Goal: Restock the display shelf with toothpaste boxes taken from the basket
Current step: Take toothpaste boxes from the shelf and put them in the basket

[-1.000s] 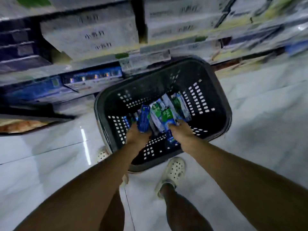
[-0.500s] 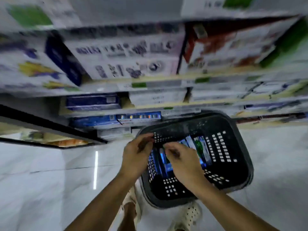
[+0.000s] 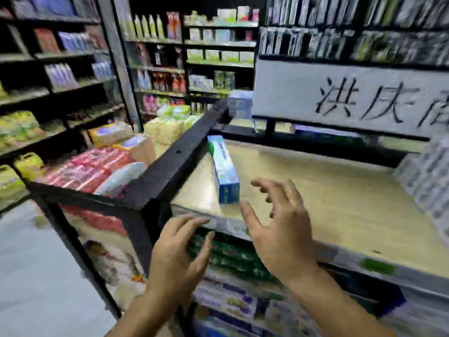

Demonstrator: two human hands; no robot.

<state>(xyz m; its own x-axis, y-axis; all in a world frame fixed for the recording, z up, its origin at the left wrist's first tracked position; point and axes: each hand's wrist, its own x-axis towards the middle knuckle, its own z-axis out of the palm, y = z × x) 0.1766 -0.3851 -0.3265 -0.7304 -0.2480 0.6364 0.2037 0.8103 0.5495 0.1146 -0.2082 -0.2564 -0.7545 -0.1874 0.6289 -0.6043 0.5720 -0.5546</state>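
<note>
Pink and red packs (image 3: pixel 90 171) stacked low at far left, past a black frame bar (image 3: pixel 175 156). Left hand (image 3: pixel 177 254) empty, fingers spread, hovering at the front lip of the display shelf (image 3: pixel 315 190). Blue-and-green toothpaste box (image 3: pixel 224 170) lying lengthwise on the pale wooden shelf board, tucked near the black bar. Right hand (image 3: pixel 279 229) empty too, fingers splayed, just beside the box's near end, not touching. White sign (image 3: pixel 352 98) with dark characters standing behind. Basket out of view.
</note>
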